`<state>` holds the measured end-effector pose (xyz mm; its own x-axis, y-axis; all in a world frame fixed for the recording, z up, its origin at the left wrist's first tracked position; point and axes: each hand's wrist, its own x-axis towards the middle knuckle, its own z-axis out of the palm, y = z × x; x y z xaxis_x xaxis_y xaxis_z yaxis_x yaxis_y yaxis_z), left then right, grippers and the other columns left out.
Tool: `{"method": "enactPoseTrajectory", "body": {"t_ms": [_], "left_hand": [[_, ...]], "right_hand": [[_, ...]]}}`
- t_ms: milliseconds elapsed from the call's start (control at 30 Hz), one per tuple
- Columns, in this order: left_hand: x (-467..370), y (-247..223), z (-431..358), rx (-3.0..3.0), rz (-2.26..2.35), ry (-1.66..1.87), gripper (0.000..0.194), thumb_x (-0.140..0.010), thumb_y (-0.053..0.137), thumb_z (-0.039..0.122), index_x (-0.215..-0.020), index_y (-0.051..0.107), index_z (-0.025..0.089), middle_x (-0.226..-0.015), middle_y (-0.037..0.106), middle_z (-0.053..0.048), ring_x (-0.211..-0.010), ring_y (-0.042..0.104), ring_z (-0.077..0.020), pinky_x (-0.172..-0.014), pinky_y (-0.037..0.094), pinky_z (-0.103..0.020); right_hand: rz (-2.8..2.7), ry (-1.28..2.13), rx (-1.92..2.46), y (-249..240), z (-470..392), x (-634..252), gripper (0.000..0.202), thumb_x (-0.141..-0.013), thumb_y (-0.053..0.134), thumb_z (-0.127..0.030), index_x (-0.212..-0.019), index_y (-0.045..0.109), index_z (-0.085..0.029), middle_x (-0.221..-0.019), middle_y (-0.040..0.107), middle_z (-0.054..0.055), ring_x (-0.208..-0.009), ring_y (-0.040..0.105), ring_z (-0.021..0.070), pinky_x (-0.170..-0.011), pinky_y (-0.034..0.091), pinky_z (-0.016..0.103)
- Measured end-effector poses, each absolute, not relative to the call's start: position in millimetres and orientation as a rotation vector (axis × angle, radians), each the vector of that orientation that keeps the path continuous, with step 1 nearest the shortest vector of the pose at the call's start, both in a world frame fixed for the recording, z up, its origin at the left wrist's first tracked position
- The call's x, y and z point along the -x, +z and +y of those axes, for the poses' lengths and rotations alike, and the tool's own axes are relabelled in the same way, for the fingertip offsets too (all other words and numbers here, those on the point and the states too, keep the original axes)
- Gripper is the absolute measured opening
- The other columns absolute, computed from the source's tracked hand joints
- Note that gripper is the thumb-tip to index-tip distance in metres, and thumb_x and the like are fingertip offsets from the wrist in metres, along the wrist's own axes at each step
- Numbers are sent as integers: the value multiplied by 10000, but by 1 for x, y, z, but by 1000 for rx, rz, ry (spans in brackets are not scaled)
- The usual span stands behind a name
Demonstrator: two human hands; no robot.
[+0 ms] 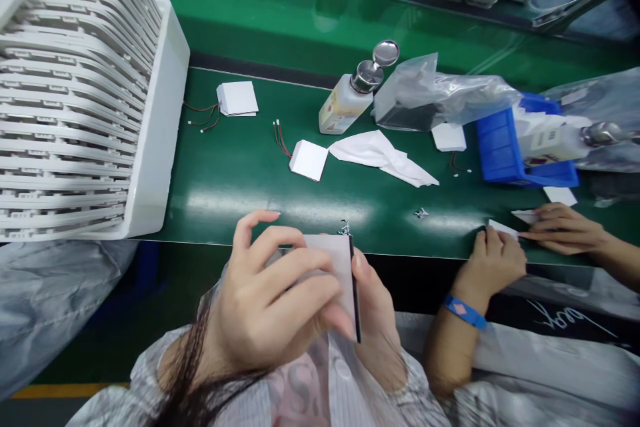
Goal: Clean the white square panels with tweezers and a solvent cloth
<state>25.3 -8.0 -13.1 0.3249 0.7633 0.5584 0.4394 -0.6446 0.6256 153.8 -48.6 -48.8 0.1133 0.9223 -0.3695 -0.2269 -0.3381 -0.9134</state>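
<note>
In front of my body, a thin white rectangular panel (341, 260) with a dark right edge is held up near the table's front edge. My right hand (373, 310) grips it from the right and behind, its thumb along the dark edge. My left hand (280, 293) is across the panel's face, thumb and nearer fingers bent against it and the farther fingers spread. The left fingers hide much of the panel. Just beyond its top edge lies a small pile of silvery scraps (345, 227).
A white bin (163, 120) of stacked white frames stands left. Wired white modules (309, 160), a pump bottle (346, 103), a white cloth (383, 155), a plastic bag (430, 97) and a blue bin (497, 147) lie beyond. At right, a co-worker's hands (500, 253) hold a white piece.
</note>
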Motion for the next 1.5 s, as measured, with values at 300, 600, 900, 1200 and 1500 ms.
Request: {"method": "enactPoseTrajectory", "body": {"t_ms": [300,600,900,1200,1500], "left_hand": [[-19,-6,-11,-2262,907,1002,197,-852,605,208,-664,564,161,-657,646,27,-725,592,-170,-926,383,-503],[-18,-12,-6,-2318,888,912,181,-841,565,56,-692,575,160,-697,666,35,-736,609,-152,-939,400,-459],[-15,-14,-6,-2288,879,875,165,-870,565,95,-720,607,150,-711,676,22,-741,631,-155,-932,413,-444],[-13,-12,-5,-2328,911,892,145,-859,592,115,-723,618,157,-696,688,46,-762,646,-160,-972,389,-471],[-16,-13,-7,-2352,937,909,148,-857,578,87,-730,624,146,-691,694,45,-747,654,-169,-951,401,-504]], "right_hand": [[-575,1636,1126,-51,-37,-154,335,-738,682,-578,-836,643,-260,-691,577,-10,-641,559,172,-632,507,311],[-647,1596,1093,-60,-35,-159,276,-797,658,-509,-773,616,-238,-675,539,-18,-571,472,123,-563,445,262],[-688,1542,1111,-64,-32,-160,271,-823,619,-498,-781,623,-231,-772,634,16,-668,581,178,-668,497,320],[-729,1480,1153,-65,-30,-159,285,-822,611,-511,-806,643,-229,-816,652,23,-686,572,176,-639,459,304],[-706,1433,1223,-64,-30,-159,282,-801,633,-508,-787,648,-228,-804,646,18,-660,550,165,-618,444,298]]}}
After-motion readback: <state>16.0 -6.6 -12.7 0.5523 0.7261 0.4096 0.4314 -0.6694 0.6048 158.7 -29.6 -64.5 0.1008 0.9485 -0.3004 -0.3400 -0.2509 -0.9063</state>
